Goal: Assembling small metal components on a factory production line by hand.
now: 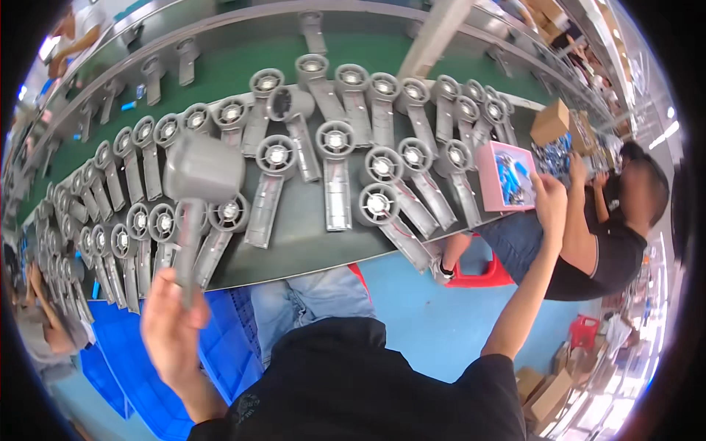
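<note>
My left hand (173,327) is closed around the handle of a grey handheld-fan housing (204,170), raised above the bench with its round head up. Motion blurs it a little. Over at the right, my right hand (551,206) has its fingers bent together at the right rim of a pink box (496,206). Small blue and metallic parts (512,180) lie inside that box. Whatever is between those fingers is too small to make out. Nearest the box lies an open fan housing (457,158), its round grille and wired handle facing up.
Rows of similar housings (337,140) cover the dark bench (294,263). Behind runs a green conveyor (243,70) carrying more housings. Blue crates (140,367) stand below left. A co-worker (618,235) sits close on the right, by a cardboard box (551,121) and a red stool (482,275).
</note>
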Tool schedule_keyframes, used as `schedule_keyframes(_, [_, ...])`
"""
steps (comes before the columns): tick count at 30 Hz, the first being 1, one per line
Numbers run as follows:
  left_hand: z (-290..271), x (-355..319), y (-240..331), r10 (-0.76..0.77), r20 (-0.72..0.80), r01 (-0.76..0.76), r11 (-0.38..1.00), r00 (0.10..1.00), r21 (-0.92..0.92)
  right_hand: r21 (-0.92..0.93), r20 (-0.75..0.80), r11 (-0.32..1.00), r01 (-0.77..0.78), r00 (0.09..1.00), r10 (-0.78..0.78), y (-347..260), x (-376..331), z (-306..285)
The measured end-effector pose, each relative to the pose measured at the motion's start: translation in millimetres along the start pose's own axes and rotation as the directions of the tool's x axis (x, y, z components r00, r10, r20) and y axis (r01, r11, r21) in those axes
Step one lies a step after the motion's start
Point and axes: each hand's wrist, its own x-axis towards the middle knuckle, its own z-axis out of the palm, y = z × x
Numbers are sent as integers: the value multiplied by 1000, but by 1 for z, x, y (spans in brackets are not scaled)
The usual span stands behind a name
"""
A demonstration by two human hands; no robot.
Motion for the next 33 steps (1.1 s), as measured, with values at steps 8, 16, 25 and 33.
schedule_keyframes(8, [57, -37, -106, 7, 73, -23, 974, 997, 226, -120, 34, 960, 253, 967, -251, 46, 52, 55])
schedule_keyframes(16, [65, -19, -148, 25, 59, -36, 981, 998, 192, -224, -4, 974, -21, 1000, 21, 55, 59, 73])
schedule_keyframes(25, [57, -9, -112, 134, 119, -179, 715, 984, 676, 322, -321, 894, 311, 925, -206, -35, 0, 16])
schedule_keyframes(33, [57, -3, -92, 213, 140, -250, 682, 967, 687, 197, -152, 961, 197, 974, -168, -27, -6, 10])
